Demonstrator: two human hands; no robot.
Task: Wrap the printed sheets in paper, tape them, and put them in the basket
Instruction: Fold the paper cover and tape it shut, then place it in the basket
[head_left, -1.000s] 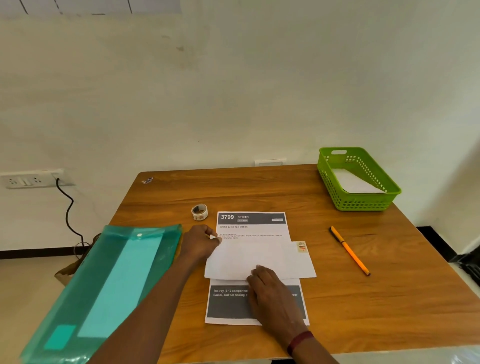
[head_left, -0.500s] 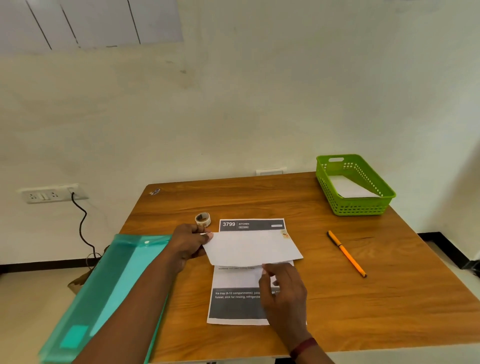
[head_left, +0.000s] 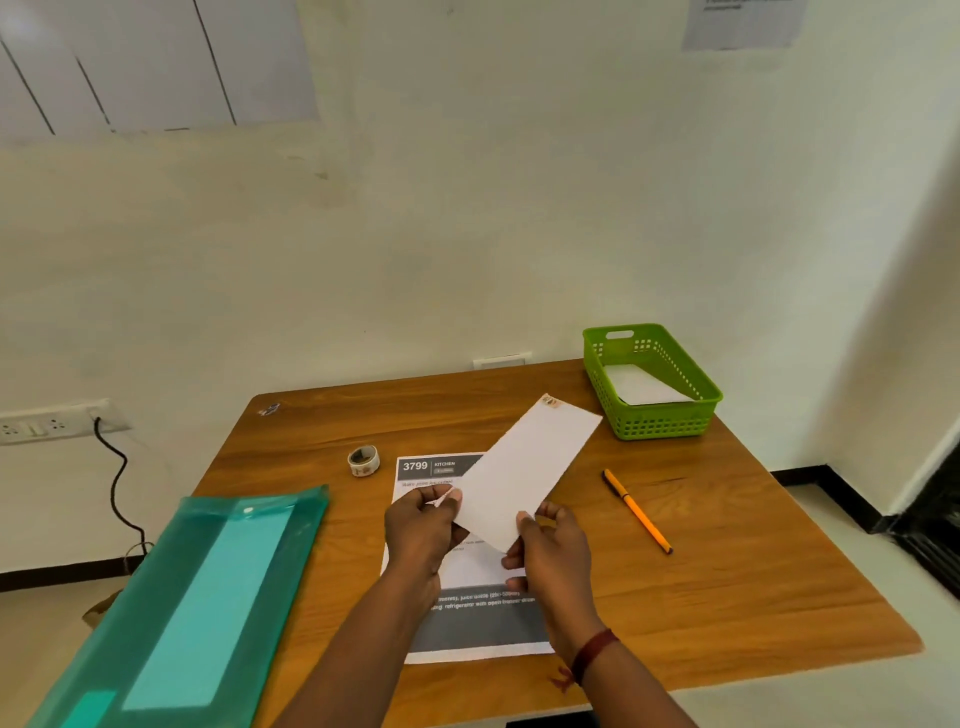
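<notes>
Both hands (head_left: 422, 530) (head_left: 553, 545) had lifted the taped packet (head_left: 522, 467) off the printed sheet (head_left: 470, 618), fingers pinching its near end, ready for the green basket (head_left: 670, 421).

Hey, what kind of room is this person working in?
Probably a plain office or study room: a small wooden desk against a bare white wall, a teal plastic document folder, an orange pencil and a green plastic paper basket.

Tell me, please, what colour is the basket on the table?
Bright green basket, seen in the head view.

Green basket (head_left: 655, 421), orange pen (head_left: 637, 511), teal folder (head_left: 197, 613).
</notes>
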